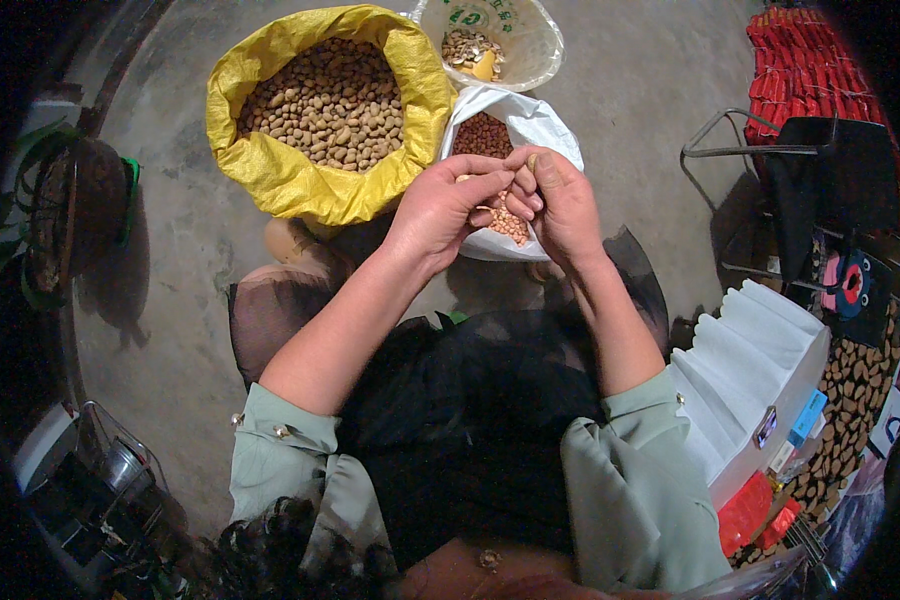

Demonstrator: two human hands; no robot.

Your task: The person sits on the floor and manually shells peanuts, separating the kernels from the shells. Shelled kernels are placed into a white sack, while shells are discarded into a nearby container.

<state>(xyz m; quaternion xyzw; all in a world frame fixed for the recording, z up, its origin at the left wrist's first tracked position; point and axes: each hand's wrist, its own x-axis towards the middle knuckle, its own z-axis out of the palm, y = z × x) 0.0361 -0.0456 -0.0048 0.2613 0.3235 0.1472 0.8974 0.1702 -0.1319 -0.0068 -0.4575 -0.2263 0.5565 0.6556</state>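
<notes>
Both hands meet above a white woven sack (pixel 562 139) that holds shelled peanuts (pixel 483 136), reddish at the back and paler near its front edge. My left hand (pixel 446 199) has its thumb and fingers drawn together, with a small pale piece, seemingly a peanut, partly showing at the fingers. In my right hand (pixel 562 191) a peanut in its shell (pixel 531 160) is pinched between thumb and forefinger. The fingertips of the two hands touch or nearly touch. To the left stands a yellow woven sack (pixel 232 161), its rim rolled down, full of unshelled peanuts (pixel 337 105).
Behind the white sack is a lined bin (pixel 547 45) with empty shells and a yellow piece. A metal-framed chair (pixel 825 165) stands right, near stacked red bags (pixel 802 67). A white cloth-covered surface (pixel 750 360) is at lower right, a potted plant (pixel 74 210) at left.
</notes>
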